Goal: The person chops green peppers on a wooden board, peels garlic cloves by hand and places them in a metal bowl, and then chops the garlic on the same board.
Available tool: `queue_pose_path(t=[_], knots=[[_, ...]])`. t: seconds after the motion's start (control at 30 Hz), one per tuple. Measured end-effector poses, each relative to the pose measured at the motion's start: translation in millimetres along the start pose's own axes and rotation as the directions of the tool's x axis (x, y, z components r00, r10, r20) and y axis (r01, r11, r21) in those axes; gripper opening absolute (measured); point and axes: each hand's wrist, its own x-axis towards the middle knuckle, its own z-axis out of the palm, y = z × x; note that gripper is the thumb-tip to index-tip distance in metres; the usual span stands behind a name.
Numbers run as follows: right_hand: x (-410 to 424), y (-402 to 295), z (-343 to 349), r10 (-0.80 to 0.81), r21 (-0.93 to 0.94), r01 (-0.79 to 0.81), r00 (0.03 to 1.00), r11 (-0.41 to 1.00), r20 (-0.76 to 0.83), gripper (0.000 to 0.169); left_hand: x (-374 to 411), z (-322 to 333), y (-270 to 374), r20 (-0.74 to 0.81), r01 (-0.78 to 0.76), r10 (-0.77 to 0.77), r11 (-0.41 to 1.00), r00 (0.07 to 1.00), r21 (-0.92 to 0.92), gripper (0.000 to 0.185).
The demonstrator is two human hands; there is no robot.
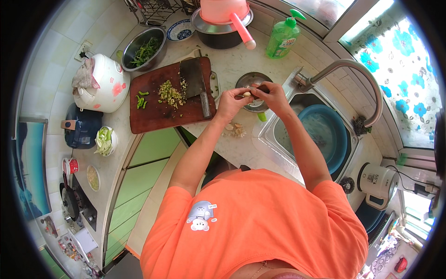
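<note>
Over a small steel bowl, my left hand pinches a pale garlic clove between thumb and fingers. My right hand meets it there, gripping a small dark object that I cannot identify for certain. To the left, a brown wooden cutting board bears a heap of chopped green and pale pieces, some cut green peppers and a cleaver lying flat. Garlic skins are scattered on the counter below my hands.
A steel sink with a blue basin and a curved faucet lies right. Behind stand a soap bottle and a lidded pot with a pink dipper. A steel bowl of greens and a rice cooker stand left.
</note>
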Motion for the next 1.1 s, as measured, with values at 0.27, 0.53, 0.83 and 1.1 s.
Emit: queue_pose_path(t=[0.27, 0.53, 0.83, 1.1], knots=[[5.5, 10.8, -2.7, 0.059, 0.14, -0.047, 0.995, 0.989, -0.084, 0.016, -3.9, -0.1, -0.7, 0.078, 0.047, -0.04, 0.995, 0.996, -0.085, 0.037], [8.8, 29.6, -6.3, -0.13, -0.371, 0.035, 0.963, 0.928, -0.234, 0.017, -5.0, -10.2, -2.9, 0.24, 0.235, -0.112, 0.779, 0.964, -0.582, 0.037], [-2.3, 11.2, 7.2, 0.037, 0.072, -0.028, 0.992, 0.997, -0.12, 0.018, -1.5, -13.9, -22.8, 0.053, 0.169, -0.172, 0.777, 0.984, -0.606, 0.027], [-4.4, 6.1, 10.0, -0.008, 0.109, 0.006, 1.0, 0.994, 0.014, 0.025, 1.2, -11.9, -30.9, -0.007, 0.132, -0.153, 0.876, 0.988, -0.463, 0.023]])
